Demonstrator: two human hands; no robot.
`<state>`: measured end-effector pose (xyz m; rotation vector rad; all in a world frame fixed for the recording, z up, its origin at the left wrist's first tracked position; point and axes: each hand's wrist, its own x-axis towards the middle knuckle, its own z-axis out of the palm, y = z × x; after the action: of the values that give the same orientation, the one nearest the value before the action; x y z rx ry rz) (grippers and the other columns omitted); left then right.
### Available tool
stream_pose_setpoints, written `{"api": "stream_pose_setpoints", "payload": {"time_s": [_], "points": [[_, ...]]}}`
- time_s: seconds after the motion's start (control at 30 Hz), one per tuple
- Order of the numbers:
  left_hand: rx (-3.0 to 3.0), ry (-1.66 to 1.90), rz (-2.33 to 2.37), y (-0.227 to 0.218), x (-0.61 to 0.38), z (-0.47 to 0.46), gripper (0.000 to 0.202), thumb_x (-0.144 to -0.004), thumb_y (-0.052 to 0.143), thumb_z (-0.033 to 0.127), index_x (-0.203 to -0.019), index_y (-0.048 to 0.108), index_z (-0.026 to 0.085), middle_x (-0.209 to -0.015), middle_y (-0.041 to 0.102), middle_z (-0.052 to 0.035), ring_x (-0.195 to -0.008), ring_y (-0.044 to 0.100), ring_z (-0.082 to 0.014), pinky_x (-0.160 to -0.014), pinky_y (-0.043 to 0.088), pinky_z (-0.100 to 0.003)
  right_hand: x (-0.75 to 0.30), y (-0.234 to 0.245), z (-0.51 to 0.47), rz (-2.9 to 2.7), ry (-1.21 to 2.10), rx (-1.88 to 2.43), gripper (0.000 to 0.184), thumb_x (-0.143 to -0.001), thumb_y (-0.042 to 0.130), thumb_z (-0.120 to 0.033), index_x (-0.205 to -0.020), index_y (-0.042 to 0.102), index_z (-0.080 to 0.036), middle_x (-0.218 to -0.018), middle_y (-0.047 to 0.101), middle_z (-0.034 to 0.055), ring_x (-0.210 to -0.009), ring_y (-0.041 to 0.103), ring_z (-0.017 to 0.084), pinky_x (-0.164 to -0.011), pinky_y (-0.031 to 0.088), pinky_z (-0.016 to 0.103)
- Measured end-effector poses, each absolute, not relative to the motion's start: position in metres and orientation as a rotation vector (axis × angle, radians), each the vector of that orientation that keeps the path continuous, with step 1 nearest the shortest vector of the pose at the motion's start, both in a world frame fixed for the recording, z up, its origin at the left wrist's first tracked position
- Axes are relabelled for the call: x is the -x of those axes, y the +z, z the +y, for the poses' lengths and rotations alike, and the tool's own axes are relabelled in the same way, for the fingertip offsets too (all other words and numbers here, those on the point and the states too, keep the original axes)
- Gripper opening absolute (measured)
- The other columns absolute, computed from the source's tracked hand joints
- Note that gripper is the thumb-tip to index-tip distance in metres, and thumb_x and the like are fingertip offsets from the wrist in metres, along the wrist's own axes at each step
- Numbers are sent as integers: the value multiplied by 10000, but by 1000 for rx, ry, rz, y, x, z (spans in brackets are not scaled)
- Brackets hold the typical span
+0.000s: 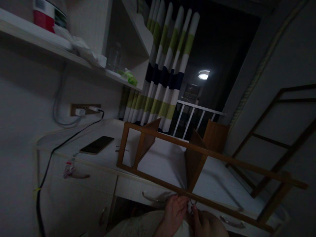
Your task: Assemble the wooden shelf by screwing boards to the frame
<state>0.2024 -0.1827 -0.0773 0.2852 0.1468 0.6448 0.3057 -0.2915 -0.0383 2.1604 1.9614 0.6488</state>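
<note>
A brown wooden rack frame [170,138] with cross boards rests on its side on the white desk top, its lower rail along the desk's front edge. My left hand [174,212] is just below that rail, palm partly turned up, fingers stretched out and close to the wood. Beside it, my right hand [208,223] is closed, thumb and fingers pinching a thin dark bent piece [191,201] near the rail. Dim light and blur hide what kind of piece it is. Small thin dark pieces [121,149] lie on the desk by the frame's left end.
A phone [97,145] lies on the desk at the left, near a black cable [53,153] running from a wall socket [85,109]. Another wooden frame [269,138] leans at the right wall. Drawers [138,191] are below, a shelf [118,77] overhead, a curtain [168,65] behind.
</note>
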Motion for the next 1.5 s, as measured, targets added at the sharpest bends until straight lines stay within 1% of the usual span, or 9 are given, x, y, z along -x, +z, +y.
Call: {"api": "stream_pose_setpoints", "payload": {"time_s": [0.17,0.3,0.43,0.53,0.9,1.1,1.3,1.43,1.5], "points": [[-278,645,149,-74,-200,-184,330,-808,378,250,-853,601,11,-895,612,-158,-909,550,-198,-829,369,-253,-296,-31,-292,1913,618,-2205,486,-699,406,-80,-1156,531,-185,-907,653,119,-769,598,297,-642,441,374],[-272,649,157,-73,-201,-183,324,-804,386,250,-877,592,11,-899,612,-155,-903,553,-199,-842,364,-261,-288,-23,-292,1961,604,-2255,456,-697,419,-88,-1109,564,-217,-952,645,80,-737,604,263,-609,434,319],[-260,648,188,-75,-202,-183,312,-800,391,250,-869,589,19,-887,616,-156,-899,557,-201,-860,362,-273,-284,-22,-290,2002,502,-2545,281,-758,452,-242,-983,618,-214,-906,655,81,-746,611,220,-631,415,259],[-254,650,183,-74,-202,-183,305,-800,391,245,-848,589,18,-848,621,-147,-881,563,-201,-852,369,-272,-284,-28,-287,1916,420,-2743,281,-804,395,-300,-939,620,-201,-801,668,84,-701,621,194,-613,411,237],[-244,656,194,-77,-203,-182,298,-808,397,249,-832,588,21,-836,618,-142,-844,570,-191,-770,393,-255,-260,3,-289,1878,333,-2599,269,-714,426,-118,-807,625,-273,-659,656,28,-600,617,178,-502,362,232],[-261,647,175,-76,-202,-182,298,-807,404,242,-839,601,20,-862,622,-142,-878,562,-191,-803,381,-249,-263,-4,-291,1875,347,-2648,190,-745,442,-165,-784,613,-237,-667,658,42,-608,610,158,-548,376,215],[-241,685,190,-74,-203,-181,282,-800,392,216,-793,608,34,-852,626,-137,-884,564,-196,-795,388,-248,-259,-18,-282,1772,167,-2757,260,-764,384,-108,-838,608,-217,-717,661,59,-628,618,141,-550,385,201],[-263,689,199,-74,-204,-180,279,-792,402,219,-803,606,29,-821,628,-128,-835,574,-190,-793,392,-257,-251,-2,-289,1739,329,-2740,183,-760,433,-203,-791,613,-221,-651,643,68,-598,611,172,-527,389,225],[-273,688,202,-74,-205,-179,259,-783,415,208,-802,605,32,-816,628,-126,-820,577,-185,-793,391,-256,-247,6,-291,1728,330,-2723,184,-750,438,-188,-782,617,-216,-644,644,68,-594,612,169,-529,392,223]]}}
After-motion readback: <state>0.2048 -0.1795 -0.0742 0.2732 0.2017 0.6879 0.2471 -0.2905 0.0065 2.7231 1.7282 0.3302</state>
